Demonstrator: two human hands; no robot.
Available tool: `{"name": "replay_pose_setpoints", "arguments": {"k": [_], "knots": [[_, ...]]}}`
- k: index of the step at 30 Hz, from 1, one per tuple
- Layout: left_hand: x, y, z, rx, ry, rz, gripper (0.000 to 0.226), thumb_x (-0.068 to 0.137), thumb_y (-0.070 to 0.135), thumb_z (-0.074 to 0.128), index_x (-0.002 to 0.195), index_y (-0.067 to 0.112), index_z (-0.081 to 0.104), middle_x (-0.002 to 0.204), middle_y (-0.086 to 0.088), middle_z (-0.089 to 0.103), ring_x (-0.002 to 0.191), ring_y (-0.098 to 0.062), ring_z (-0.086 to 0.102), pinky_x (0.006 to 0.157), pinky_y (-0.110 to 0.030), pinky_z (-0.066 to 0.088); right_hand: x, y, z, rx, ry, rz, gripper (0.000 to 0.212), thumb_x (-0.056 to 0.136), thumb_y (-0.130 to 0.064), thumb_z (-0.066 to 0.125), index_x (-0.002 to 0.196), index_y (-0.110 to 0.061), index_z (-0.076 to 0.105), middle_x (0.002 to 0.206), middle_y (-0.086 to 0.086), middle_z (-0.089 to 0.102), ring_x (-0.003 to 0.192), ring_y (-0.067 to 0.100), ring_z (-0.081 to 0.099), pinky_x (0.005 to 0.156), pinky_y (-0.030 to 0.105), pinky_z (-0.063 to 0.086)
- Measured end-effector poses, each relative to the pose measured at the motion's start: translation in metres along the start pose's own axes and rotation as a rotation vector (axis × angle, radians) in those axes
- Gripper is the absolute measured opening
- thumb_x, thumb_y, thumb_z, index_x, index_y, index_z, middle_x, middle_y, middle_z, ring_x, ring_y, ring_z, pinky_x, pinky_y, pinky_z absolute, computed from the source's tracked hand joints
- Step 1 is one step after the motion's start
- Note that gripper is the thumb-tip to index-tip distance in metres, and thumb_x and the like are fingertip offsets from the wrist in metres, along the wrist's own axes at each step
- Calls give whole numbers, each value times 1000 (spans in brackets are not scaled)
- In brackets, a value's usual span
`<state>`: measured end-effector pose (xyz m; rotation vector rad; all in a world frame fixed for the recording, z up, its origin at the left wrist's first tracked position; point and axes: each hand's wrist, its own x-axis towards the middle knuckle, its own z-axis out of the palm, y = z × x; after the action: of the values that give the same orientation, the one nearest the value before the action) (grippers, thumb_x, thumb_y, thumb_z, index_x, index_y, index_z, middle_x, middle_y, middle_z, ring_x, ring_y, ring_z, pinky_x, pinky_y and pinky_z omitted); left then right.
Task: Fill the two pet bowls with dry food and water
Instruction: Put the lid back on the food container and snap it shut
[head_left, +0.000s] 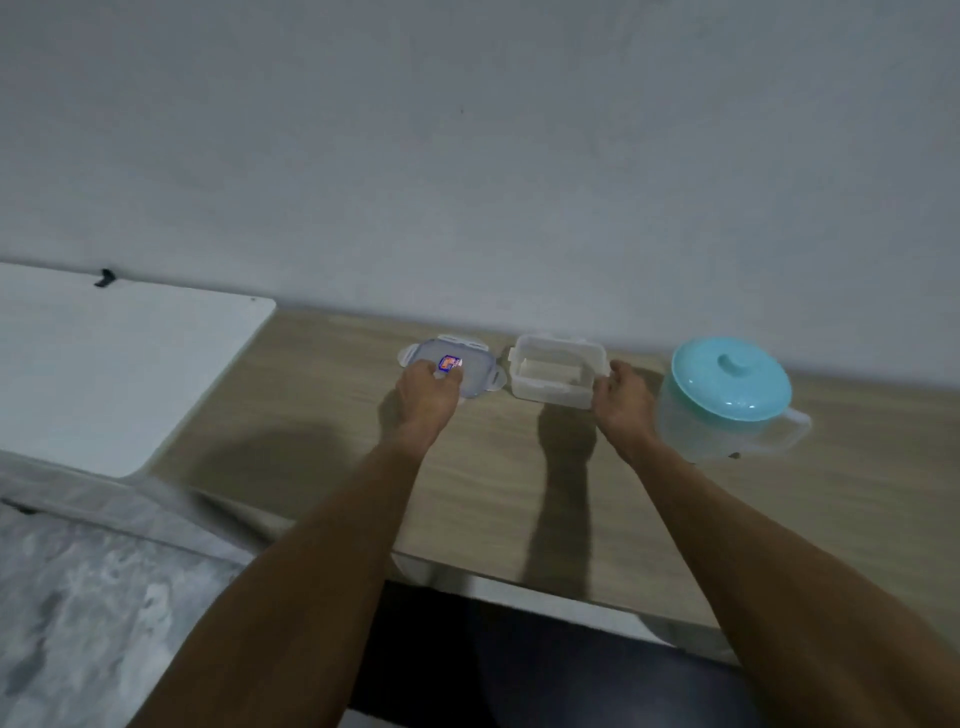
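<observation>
Left hand (428, 391) pinches the clip-lock lid (475, 370); right hand (622, 399) curls its fingers, seemingly gripping, round the open plastic container (553, 370).

Wooden table (322, 415) bears a lid (474, 375), open container (556, 375) and teal-topped jug (727, 395).

1. The sticker (450, 362) on the lid (475, 371) is way too blurry to read.
2. The left hand (427, 395) covers the lid's near corner. Pinching or just resting? No idea.
3. The right hand (623, 397) is at the box (556, 371) side, grip unclear.
4. The jug (727, 395) is partly behind that wrist, and I can't make out the water level.
</observation>
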<state>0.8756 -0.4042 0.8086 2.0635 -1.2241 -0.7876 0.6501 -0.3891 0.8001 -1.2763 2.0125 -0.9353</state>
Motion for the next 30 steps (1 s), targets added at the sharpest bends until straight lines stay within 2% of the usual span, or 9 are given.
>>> {"name": "replay_pose_setpoints", "arguments": {"k": [2,3,9,13,16,19,25,27,30], "knots": [[19,-6,0,16,-43,-4,46,90,38,63,119,2,64,128,-19,62,119,-34,57,91,-33,43,11,3,8,-45,55,27,29,98,-14,48,115,5,61,116,27,63,109,42,59,92,45,48],[29,-12,1,54,-61,-3,52,89,41,63,125,4,61,131,-17,61,121,-33,57,94,-33,43,16,5,12,-69,82,41,28,97,-14,47,110,7,61,112,29,63,107,44,59,90,46,47],[95,-37,10,337,-143,169,70,72,52,69,125,9,58,127,-15,59,117,-35,58,96,-42,48,42,15,35,-158,184,135,32,99,-15,46,109,8,66,113,33,65,109,47,60,93,44,46],[143,-55,21,464,-244,223,96,42,70,62,124,21,57,119,-4,62,113,-28,59,91,-44,52,51,18,48,-155,261,169,34,101,-18,45,107,4,69,112,31,67,107,45,61,92,40,46],[168,-52,23,516,-326,248,104,35,73,70,122,18,52,120,-5,61,113,-30,58,91,-46,52,52,17,53,-107,326,182,32,99,-18,46,106,2,71,109,29,68,104,43,63,91,39,46],[167,-31,14,582,-430,286,101,44,61,84,123,11,47,125,-12,56,116,-34,53,94,-47,49,55,16,55,-63,360,191,31,97,-18,49,105,0,73,107,27,70,103,42,65,92,39,48],[179,-14,10,732,-405,330,96,58,54,87,130,4,48,133,-22,44,125,-38,44,105,-42,40,54,14,54,-20,370,211,30,95,-19,51,102,-2,75,104,25,72,101,39,65,91,36,48],[185,-11,4,697,-429,288,86,61,50,87,125,3,56,129,-23,52,120,-38,52,101,-41,45,54,14,54,-12,370,209,30,95,-18,51,101,-1,75,103,24,72,100,39,66,92,36,48],[190,-11,-2,492,-439,262,49,72,23,85,108,-4,66,111,-23,66,98,-31,63,80,-35,49,57,15,54,7,358,208,31,94,-21,51,99,-3,75,99,24,73,95,40,69,93,42,52]]}}
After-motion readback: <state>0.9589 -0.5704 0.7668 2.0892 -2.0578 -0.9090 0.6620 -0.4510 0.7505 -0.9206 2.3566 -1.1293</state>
